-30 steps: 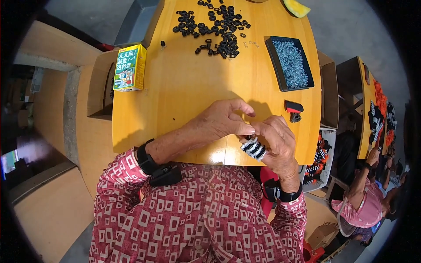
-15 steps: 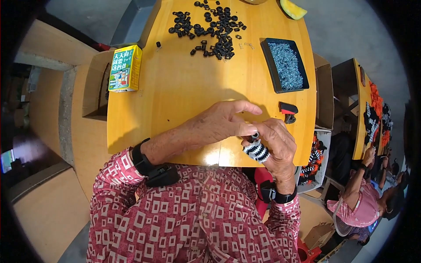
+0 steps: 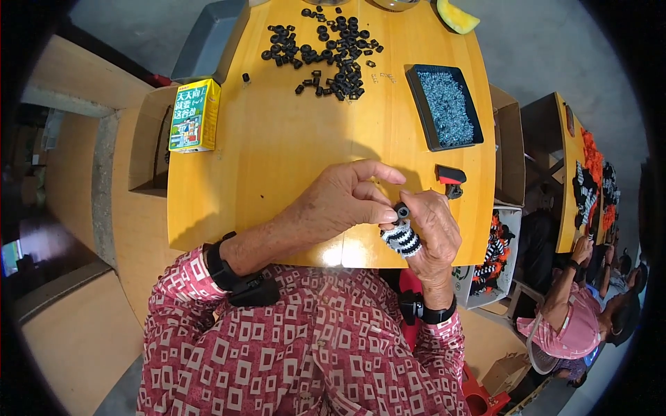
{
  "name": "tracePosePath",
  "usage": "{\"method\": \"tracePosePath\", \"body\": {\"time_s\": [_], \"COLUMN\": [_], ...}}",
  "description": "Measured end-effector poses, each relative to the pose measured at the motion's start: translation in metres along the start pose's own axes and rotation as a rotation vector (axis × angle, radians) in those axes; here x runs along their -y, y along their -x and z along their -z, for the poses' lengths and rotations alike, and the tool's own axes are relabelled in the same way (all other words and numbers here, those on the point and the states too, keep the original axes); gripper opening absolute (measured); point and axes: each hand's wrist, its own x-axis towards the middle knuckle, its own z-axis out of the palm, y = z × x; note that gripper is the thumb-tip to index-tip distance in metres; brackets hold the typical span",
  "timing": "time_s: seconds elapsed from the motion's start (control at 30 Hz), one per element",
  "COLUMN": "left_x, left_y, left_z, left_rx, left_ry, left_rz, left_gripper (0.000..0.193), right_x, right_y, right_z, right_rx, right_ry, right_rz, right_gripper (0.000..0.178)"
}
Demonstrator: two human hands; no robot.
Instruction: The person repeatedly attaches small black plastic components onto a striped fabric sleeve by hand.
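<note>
Just above the table's front edge, my right hand [image 3: 433, 232] is wrapped round a bunched black-and-white striped cord [image 3: 402, 240]. A small black cord-lock piece [image 3: 402, 210] with a round hole sticks up at the top of the bunch, between my two hands. My left hand [image 3: 340, 197] reaches in from the left; its thumb presses on the side of that piece while the index finger stretches out above. The tips of its other fingers are partly hidden. To the right of my hands lies a black-and-red clip-like object [image 3: 451, 175].
Several loose black parts [image 3: 347, 83] lie scattered at the far middle. A dark tray [image 3: 418, 104] of small metallic pieces sits right. At left stand a yellow-green carton [image 3: 194, 116] and grey bin [image 3: 236, 41]. A box [image 3: 511, 229] of orange and striped cords stands lower right; a co-worker [image 3: 565, 312] sits beyond.
The black piece has turned so its hole shows more clearly upward. Both hands have shifted slightly, and my left index finger has lowered a little. The whole view has moved slightly.
</note>
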Motion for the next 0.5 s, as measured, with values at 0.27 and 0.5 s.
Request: {"method": "tracePosePath", "body": {"time_s": [0.27,0.5], "left_x": [-0.0011,0.0022], "left_y": [0.0052,0.0053], "left_z": [-0.0040,0.0028], "left_rx": [-0.129,-0.118], "left_ry": [-0.372,-0.175], "left_rz": [-0.094,-0.034], "left_gripper": [0.041,0.039], "right_x": [0.0035,0.0055], "right_y": [-0.0020,-0.0007], "right_z": [-0.0024,-0.0063], "right_rx": [0.085,0.055], "right_ry": [0.114,0.081], "right_rz": [-0.008,-0.068], "right_gripper": [0.046,0.044]}}
